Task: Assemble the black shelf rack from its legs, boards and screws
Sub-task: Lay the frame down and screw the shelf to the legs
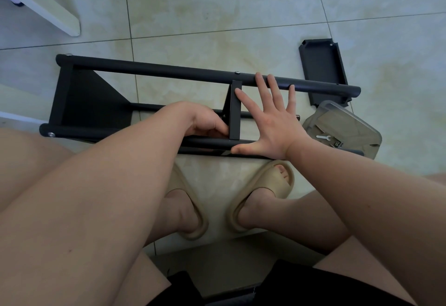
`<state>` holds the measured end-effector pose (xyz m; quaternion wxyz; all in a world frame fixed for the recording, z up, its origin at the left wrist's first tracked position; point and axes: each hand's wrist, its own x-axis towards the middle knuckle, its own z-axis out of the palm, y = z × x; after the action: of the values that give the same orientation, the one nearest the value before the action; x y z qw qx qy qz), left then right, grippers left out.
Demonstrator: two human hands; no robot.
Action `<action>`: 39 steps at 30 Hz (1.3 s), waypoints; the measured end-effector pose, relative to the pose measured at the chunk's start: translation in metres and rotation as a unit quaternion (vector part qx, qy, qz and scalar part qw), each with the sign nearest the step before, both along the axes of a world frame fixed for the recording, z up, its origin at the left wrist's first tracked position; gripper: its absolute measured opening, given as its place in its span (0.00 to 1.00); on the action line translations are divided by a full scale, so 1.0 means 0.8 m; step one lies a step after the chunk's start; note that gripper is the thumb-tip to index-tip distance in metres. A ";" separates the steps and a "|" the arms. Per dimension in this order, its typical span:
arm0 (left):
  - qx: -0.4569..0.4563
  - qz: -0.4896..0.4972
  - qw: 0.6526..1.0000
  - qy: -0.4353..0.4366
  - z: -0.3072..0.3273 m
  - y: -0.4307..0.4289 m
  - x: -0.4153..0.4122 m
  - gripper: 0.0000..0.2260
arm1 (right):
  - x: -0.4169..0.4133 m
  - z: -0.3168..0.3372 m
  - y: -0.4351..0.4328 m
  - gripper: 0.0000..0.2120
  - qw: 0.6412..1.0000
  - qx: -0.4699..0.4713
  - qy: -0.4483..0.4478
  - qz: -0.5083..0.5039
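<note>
Rack (pixel 169 72) is seen lying on its side on the tiled floor (pixel 241 16), partly built, legs running left to right. An end board (pixel 91 103) is fixed between the legs at the left, and a middle board (pixel 234 112) is set across them near the centre. Left hand (pixel 205 122) is placed at the joint of middle board and near leg, fingers curled; what they clamp cannot be told. Right hand (pixel 270 122) is laid flat over the rack just right of the middle board, fingers spread apart and straight, thumb on the near leg, fingertips at the far leg. A loose board (pixel 322 64) is noted beyond the right end, and a clear bag (pixel 350 122) with a wrench (pixel 324 137) beside it.
</note>
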<state>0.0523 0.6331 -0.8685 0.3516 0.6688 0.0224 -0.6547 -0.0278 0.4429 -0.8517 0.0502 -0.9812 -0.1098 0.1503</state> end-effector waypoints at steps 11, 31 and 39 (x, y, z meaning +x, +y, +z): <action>0.009 0.024 1.000 -0.008 0.004 0.000 -0.004 0.13 | 0.001 0.005 0.004 0.59 1.000 -0.019 0.018 -0.005; -0.001 0.022 0.999 0.023 -0.004 0.000 -0.001 0.08 | -0.001 -0.005 0.001 0.58 1.000 0.002 -0.012 0.002; 0.003 0.003 1.000 0.014 0.003 -0.002 -0.004 0.08 | -0.001 -0.006 0.002 0.58 1.000 -0.006 -0.004 0.002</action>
<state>0.0491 0.6318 -0.8661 0.3506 0.6607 0.0313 -0.6629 -0.0287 0.4442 -0.8565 0.0431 -0.9820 -0.1113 0.1467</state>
